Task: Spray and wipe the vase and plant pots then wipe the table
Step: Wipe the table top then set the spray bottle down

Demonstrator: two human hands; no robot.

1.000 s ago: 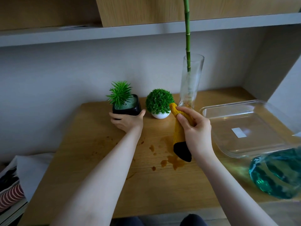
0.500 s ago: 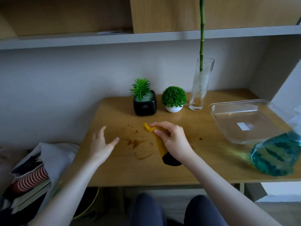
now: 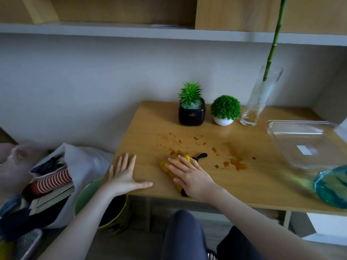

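Note:
My right hand [image 3: 189, 177] presses flat on a yellow cloth with black ends [image 3: 165, 164] near the front of the wooden table [image 3: 216, 182]. My left hand [image 3: 124, 175] rests open, fingers spread, at the table's front left corner and holds nothing. Brown stains [image 3: 234, 162] mark the tabletop to the right of the cloth and behind it. At the back stand a black square pot with a spiky plant [image 3: 191, 114], a white pot with a round green bush [image 3: 224, 121], and a tall glass vase [image 3: 260, 98] holding a bamboo stalk.
A clear plastic tray [image 3: 300, 156] lies at the right. A teal spray bottle [image 3: 332, 186] stands at the front right edge. A yellow-green bin [image 3: 84, 196] and a bag of books and cloths [image 3: 52, 181] sit on the floor left of the table. A shelf runs overhead.
My left hand has left the black pot and come down to the table's front left corner. My right hand has brought the cloth from the vase to the front and flattened on it.

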